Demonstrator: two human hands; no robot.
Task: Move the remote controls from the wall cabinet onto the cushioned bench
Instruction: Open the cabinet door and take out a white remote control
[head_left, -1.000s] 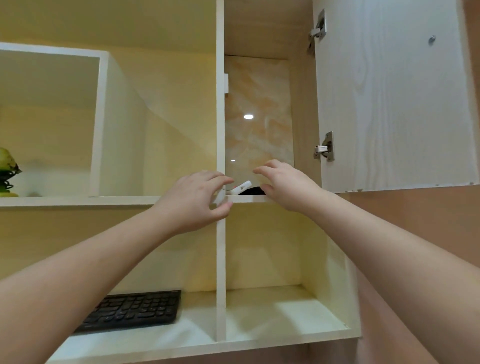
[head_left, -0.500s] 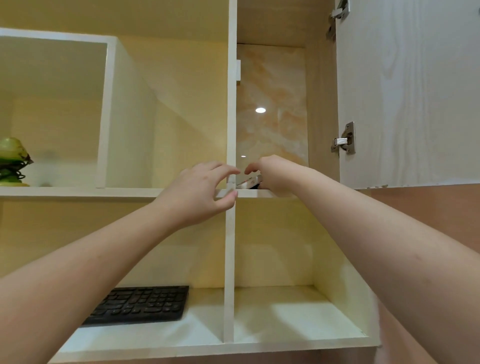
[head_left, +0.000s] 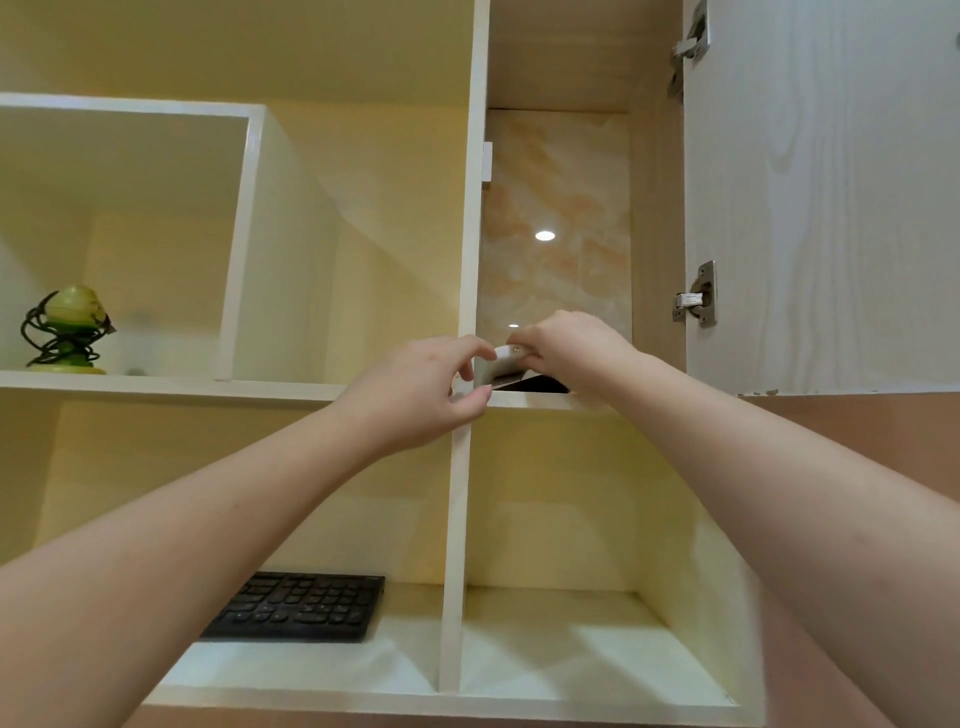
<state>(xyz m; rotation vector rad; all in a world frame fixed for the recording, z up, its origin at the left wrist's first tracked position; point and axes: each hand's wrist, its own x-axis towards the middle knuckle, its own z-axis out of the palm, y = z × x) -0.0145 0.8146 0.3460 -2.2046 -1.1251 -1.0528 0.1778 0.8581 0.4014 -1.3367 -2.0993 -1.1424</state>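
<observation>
A white remote control (head_left: 501, 364) is tilted up at the front edge of the open wall cabinet shelf (head_left: 535, 400). My right hand (head_left: 571, 345) grips it from above and behind. My left hand (head_left: 415, 389) pinches its near end between forefinger and thumb. A black remote control (head_left: 543, 384) lies flat on the shelf under my right hand, mostly hidden. The cushioned bench is out of view.
The cabinet door (head_left: 831, 197) stands open on the right, hinges showing. A white divider (head_left: 465, 364) runs down beside my hands. A black keyboard (head_left: 301, 605) lies on the lower left shelf. A green ornament (head_left: 67, 327) sits on the left shelf.
My right hand closed over the white remote and lifted its near end off the shelf. My left hand moved right and took hold of that end. The camera tilted up slightly.
</observation>
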